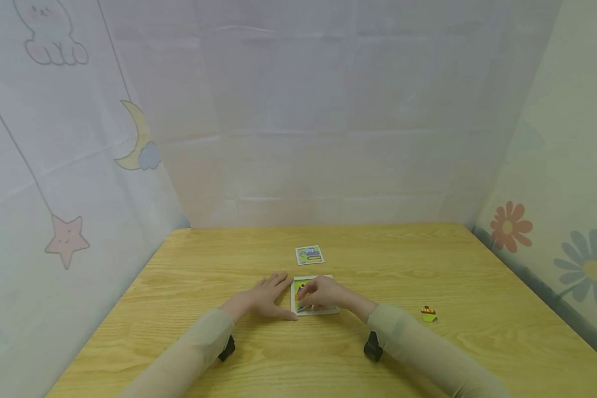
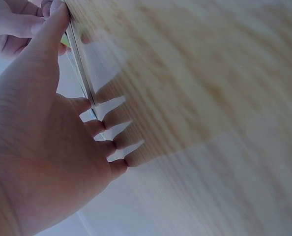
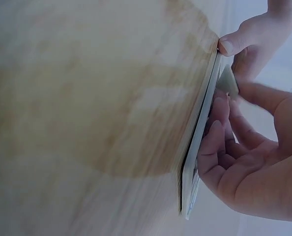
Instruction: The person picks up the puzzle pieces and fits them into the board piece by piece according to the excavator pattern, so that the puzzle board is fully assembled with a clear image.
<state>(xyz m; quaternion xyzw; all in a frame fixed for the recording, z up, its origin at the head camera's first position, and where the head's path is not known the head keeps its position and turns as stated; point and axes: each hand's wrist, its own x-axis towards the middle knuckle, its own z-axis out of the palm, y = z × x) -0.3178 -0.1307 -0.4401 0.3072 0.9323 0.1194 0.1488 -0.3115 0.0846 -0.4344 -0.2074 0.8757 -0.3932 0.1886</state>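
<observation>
A small shallow tray with a pale rim (image 1: pixel 293 298) and colourful picture pieces inside lies on the wooden table. My left hand (image 1: pixel 267 298) rests at its left side with the fingers spread and straight, the thumb tip by the near corner. In the left wrist view, the left fingertips (image 2: pixel 117 169) touch the tabletop alongside the tray's edge. Over the tray, my right hand (image 1: pixel 325 293) pinches a small flat puzzle piece (image 3: pixel 228 81) between thumb and finger, tilted up from the surface. The other right fingers curl low over the tray, hiding much of its picture.
A square picture card (image 1: pixel 309 255) lies beyond the tray. To the right, loose pieces sit on the table, one orange-brown striped (image 1: pixel 428 310) and one yellow-green (image 1: pixel 430 318). A light printed cloth (image 1: pixel 288 138) hangs behind the table's far edge.
</observation>
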